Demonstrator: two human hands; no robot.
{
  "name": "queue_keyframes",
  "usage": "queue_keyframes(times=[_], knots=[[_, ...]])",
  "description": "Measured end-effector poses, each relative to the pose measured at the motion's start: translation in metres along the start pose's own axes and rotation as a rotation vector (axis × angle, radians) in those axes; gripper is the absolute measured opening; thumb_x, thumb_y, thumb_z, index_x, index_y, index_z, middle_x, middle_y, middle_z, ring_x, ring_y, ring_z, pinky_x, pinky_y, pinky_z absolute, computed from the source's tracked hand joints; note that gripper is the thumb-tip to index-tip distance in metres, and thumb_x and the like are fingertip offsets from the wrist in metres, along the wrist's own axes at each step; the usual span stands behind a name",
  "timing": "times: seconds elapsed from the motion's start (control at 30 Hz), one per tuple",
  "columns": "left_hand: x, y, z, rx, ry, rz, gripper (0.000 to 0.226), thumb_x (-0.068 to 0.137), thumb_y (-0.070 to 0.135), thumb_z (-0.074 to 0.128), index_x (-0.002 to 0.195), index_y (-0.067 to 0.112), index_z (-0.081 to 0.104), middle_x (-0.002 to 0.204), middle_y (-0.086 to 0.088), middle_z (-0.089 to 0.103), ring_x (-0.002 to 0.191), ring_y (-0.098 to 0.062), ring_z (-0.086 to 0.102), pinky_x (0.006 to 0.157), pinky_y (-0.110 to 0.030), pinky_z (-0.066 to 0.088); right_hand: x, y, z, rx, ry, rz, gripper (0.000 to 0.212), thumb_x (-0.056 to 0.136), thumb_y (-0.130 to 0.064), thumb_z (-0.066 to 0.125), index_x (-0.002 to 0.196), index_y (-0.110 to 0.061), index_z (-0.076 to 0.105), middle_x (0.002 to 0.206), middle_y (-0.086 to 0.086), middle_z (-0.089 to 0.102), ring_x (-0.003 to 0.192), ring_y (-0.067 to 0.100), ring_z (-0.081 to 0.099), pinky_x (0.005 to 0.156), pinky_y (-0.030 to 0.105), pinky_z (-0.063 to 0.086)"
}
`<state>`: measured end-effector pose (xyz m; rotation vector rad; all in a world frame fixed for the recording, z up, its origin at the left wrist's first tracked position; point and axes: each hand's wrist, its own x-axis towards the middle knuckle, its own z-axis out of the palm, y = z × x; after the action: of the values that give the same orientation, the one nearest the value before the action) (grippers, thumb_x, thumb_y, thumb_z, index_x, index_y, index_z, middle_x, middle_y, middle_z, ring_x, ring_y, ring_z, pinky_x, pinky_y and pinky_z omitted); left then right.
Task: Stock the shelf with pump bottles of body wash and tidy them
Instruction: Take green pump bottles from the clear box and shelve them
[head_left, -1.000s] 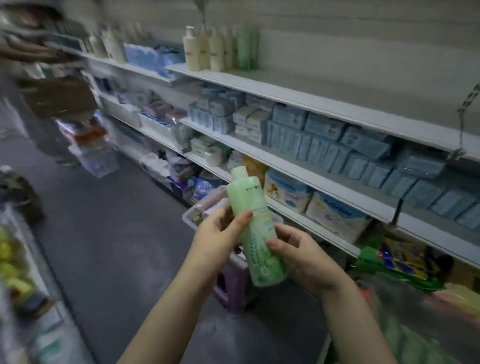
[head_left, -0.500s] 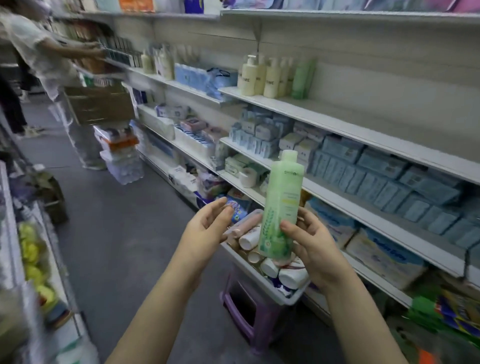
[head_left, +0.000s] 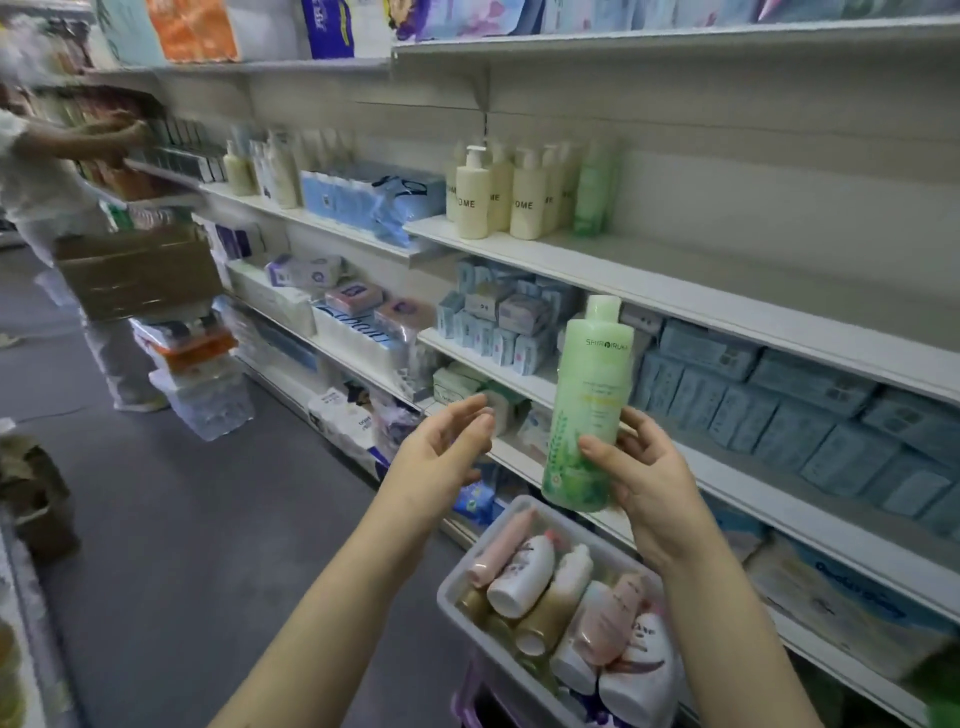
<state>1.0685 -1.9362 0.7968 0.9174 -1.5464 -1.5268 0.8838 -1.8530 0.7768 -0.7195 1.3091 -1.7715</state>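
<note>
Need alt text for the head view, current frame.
The right hand holds a green bottle upright, the open left hand hovering beside it, apart. Below, a white bin holds lying bottles; cream pump bottles stand on the shelf above.

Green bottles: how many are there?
2: one green bottle in the right hand; a second green bottle on the shelf beside the cream pump bottles. More may hide behind.

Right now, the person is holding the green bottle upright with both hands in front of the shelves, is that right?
Not quite. The head view shows only the right hand holding the green bottle upright in front of the shelves. The left hand is open beside it, its fingers apart from the bottle.
</note>
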Motion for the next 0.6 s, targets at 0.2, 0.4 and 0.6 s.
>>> queue_keyframes(times=[0.2, 0.4, 0.6], knots=[[0.092, 0.014, -0.008, -0.057, 0.006, 0.084, 0.031, 0.096, 0.030, 0.056, 0.126, 0.029, 0.059, 0.120, 0.015, 0.066, 0.100, 0.000, 0.065, 0.082, -0.021, 0.051, 0.089, -0.026, 0.020, -0.028, 0.006, -0.096, 0.061, 0.061, -0.015, 0.078, 0.118, -0.020, 0.057, 0.114, 0.005, 0.069, 0.097, 0.014, 0.071, 0.074, 0.026, 0.057], [0.203, 0.028, -0.004, -0.062, -0.033, 0.177, 0.041, 0.096, 0.033, 0.056, 0.136, 0.032, 0.049, 0.132, 0.014, 0.057, 0.116, 0.001, 0.056, 0.096, -0.025, 0.048, 0.181, -0.046, 0.040, -0.092, 0.085, -0.211, 0.062, 0.062, -0.017, 0.080, 0.119, -0.020, 0.057, 0.118, 0.004, 0.068, 0.108, 0.017, 0.066, 0.084, 0.031, 0.057], [0.354, 0.032, -0.002, -0.049, -0.124, 0.231, 0.060, 0.096, 0.032, 0.058, 0.150, 0.026, 0.033, 0.149, 0.007, 0.042, 0.134, -0.009, 0.041, 0.103, -0.024, 0.036, 0.296, -0.048, 0.064, -0.155, 0.300, -0.334, 0.055, 0.083, -0.007, 0.074, 0.128, -0.024, 0.048, 0.120, -0.005, 0.062, 0.105, 0.014, 0.066, 0.084, 0.031, 0.055]])
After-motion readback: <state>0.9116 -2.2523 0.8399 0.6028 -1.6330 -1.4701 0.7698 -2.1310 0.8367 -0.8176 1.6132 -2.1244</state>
